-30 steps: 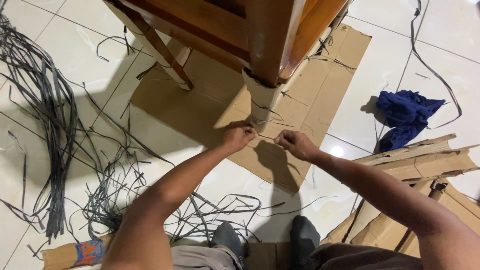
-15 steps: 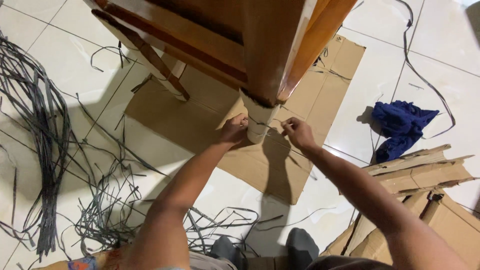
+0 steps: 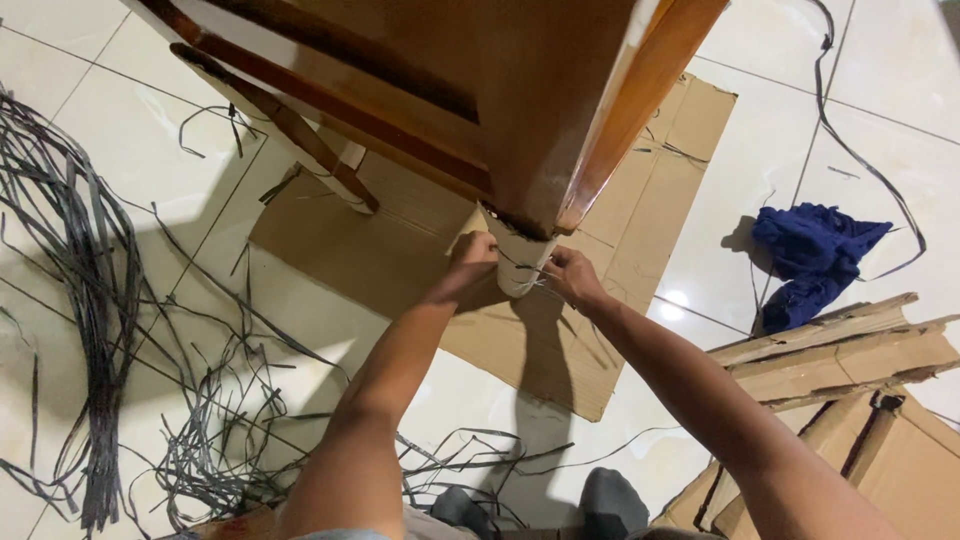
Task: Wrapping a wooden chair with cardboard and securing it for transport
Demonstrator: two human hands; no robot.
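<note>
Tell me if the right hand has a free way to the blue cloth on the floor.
Probably yes: the right hand is busy at the wrapped leg, but only bare tile separates it from the blue cloth.

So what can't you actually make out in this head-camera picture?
- The thin strap around the cardboard-wrapped leg: too thin to tell if it is knotted.
- Fingertips of the left hand and right hand: curled against the wrap, so their grip is hidden.
- The wooden furniture: cut off by the top edge.
- The cardboard pieces: cut off at the right edge.

glossy brown wooden furniture (image 3: pixel 540 90), tan cardboard sheet (image 3: pixel 400 250), blue cloth (image 3: pixel 810 255), grey strips (image 3: pixel 90 280).
</note>
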